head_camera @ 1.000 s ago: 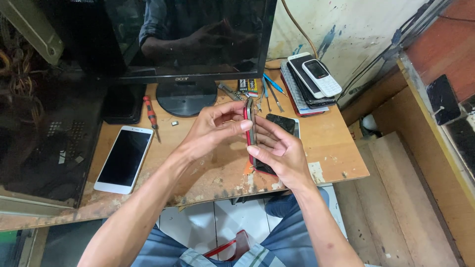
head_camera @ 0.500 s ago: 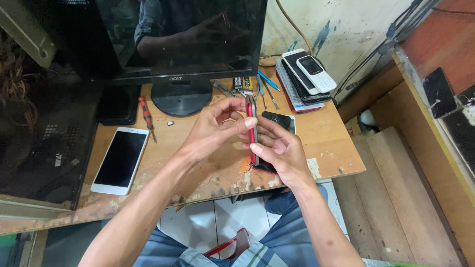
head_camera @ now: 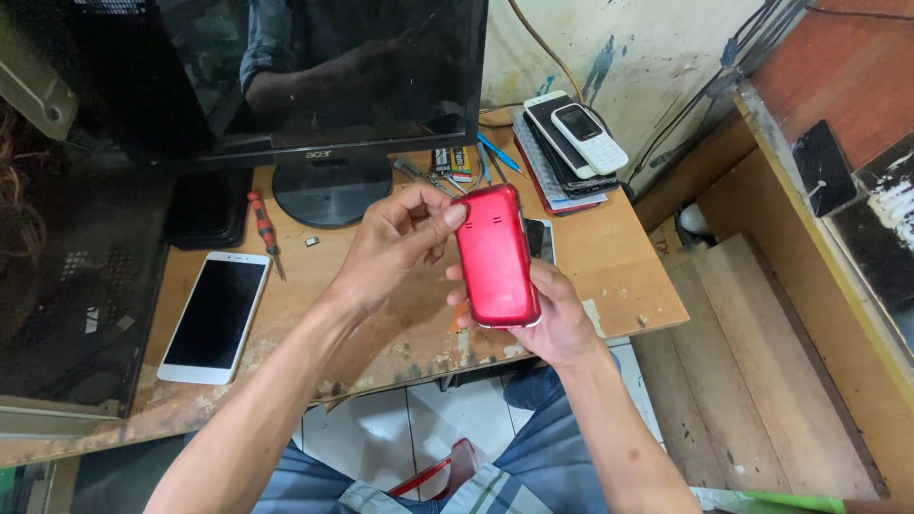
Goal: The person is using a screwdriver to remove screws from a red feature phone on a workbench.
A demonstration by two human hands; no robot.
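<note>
The small red plastic phone with its smooth back facing up [head_camera: 495, 255] is held in the air over the worn wooden desk [head_camera: 609, 257], in front of the person. Its long side runs away from the person, with the top end tipped a little to the left. The right hand [head_camera: 547, 319] is under the phone's near end, and its fingers are wrapped around the bottom and sides, so this hand carries the phone. The left hand [head_camera: 395, 243] comes in from the left and pinches the top left corner with the thumb and fingertips closed on it. Both hands touch the phone, one at each end. There is one red phone in the hands. On the desk lies one white flat phone with a dark screen [head_camera: 213, 316], well to the left. One red-handled screwdriver [head_camera: 263, 227] lies near the black monitor [head_camera: 314, 76]. A stack of several phones [head_camera: 569, 143] sits at the back right; I cannot count them for sure.
</note>
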